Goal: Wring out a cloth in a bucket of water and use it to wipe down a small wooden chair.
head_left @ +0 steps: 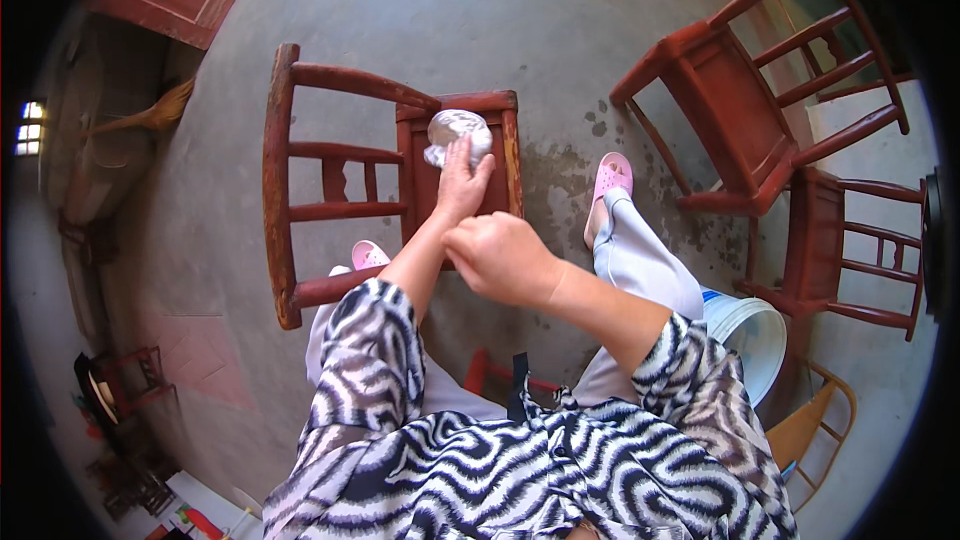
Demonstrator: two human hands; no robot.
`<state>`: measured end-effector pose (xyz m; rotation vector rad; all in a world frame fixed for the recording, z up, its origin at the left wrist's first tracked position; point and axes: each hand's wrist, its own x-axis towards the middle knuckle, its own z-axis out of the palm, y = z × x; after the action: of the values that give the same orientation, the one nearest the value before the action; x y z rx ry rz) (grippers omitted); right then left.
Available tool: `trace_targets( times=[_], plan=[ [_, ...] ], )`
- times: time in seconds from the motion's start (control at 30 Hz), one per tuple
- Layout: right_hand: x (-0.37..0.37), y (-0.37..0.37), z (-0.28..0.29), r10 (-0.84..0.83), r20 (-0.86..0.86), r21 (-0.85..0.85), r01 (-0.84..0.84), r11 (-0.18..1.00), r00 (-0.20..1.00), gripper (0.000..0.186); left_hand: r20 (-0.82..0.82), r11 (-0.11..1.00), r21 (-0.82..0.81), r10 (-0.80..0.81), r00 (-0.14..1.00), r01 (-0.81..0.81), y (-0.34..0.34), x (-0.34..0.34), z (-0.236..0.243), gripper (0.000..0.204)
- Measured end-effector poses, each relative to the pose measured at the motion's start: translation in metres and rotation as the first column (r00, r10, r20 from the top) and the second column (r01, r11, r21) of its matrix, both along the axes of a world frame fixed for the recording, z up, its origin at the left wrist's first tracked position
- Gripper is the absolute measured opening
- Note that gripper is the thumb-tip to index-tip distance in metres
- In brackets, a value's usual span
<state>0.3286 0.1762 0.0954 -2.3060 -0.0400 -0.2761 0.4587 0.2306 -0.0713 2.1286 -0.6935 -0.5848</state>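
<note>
A bunched white-and-grey patterned cloth lies on the seat of a worn red wooden chair, whose back points left. My left hand presses the cloth against the seat, fingers stretched over it. Just below it, my right hand is curled into a fist beside my left wrist. The inside of that fist is hidden, so whether it holds anything cannot be seen.
Two more red chairs stand at the right, one larger and one smaller. A white bucket is near my right knee. Wet spots mark the concrete floor. A straw broom lies at the far left.
</note>
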Motion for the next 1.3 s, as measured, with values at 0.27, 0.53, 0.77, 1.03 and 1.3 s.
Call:
trace_targets(
  times=[0.27, 0.53, 0.77, 1.03, 1.3],
  plan=[
    [0.003, -0.017, 0.007, -0.163, -0.018, 0.046, 0.164, 0.985, 0.986, 0.009, 0.394, 0.893, 0.421, -0.34, 0.854, 0.161, -0.032, -0.003, -0.034, 0.049],
    [0.001, -0.007, -0.001, -0.065, -0.006, 0.057, 0.065, 0.996, 0.998, 0.01, 0.348, 0.769, 0.48, -0.608, 0.713, 0.422, -0.001, -0.014, -0.009, 0.035],
    [-0.008, 0.0, 0.0, 0.016, -0.056, 0.073, -0.012, 0.997, 0.998, 0.011, 0.413, 0.755, 0.529, -0.627, 0.66, 0.386, -0.008, 0.008, -0.006, 0.043],
    [0.001, -0.005, 0.006, -0.026, -0.072, 0.057, 0.03, 0.998, 0.997, 0.015, 0.616, 0.931, 0.335, -0.332, 0.715, 0.144, -0.031, 0.002, -0.047, 0.031],
    [0.001, -0.004, -0.001, -0.03, -0.018, 0.043, 0.031, 0.999, 0.999, 0.016, 0.379, 0.856, 0.285, -0.513, 0.77, 0.43, 0.025, -0.046, -0.017, 0.029]
  ],
)
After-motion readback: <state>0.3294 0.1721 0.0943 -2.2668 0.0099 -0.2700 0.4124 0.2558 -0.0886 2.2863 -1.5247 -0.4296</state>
